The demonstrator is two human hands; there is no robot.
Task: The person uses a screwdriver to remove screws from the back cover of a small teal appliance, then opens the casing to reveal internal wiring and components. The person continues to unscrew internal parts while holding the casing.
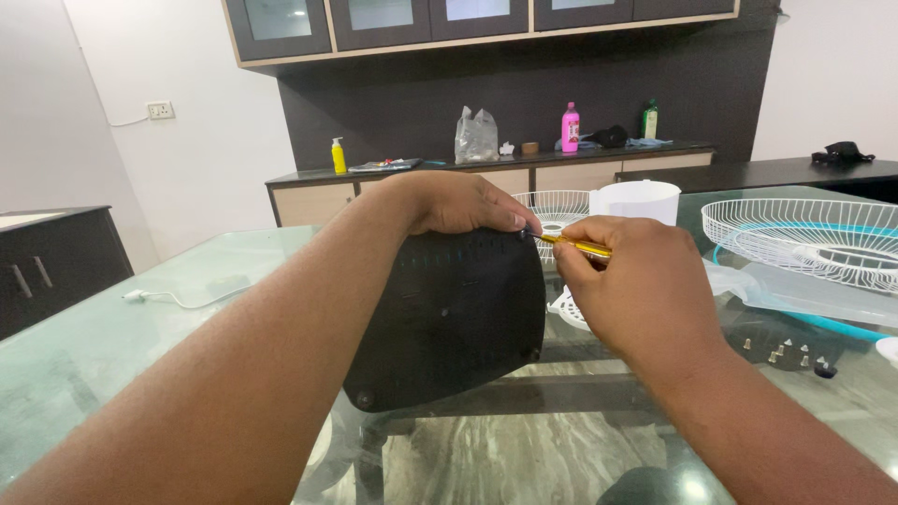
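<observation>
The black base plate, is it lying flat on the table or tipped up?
Tipped up: the black base plate stands on its lower edge on the glass table, left hand gripping its top.

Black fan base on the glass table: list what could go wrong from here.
1. The left hand grips only the top edge of the tilted black fan base; it could slip and strike the glass table.
2. The yellow screwdriver in the right hand works close to the left fingers and might jab them.
3. Loose screws lying nearby could roll off.
</observation>
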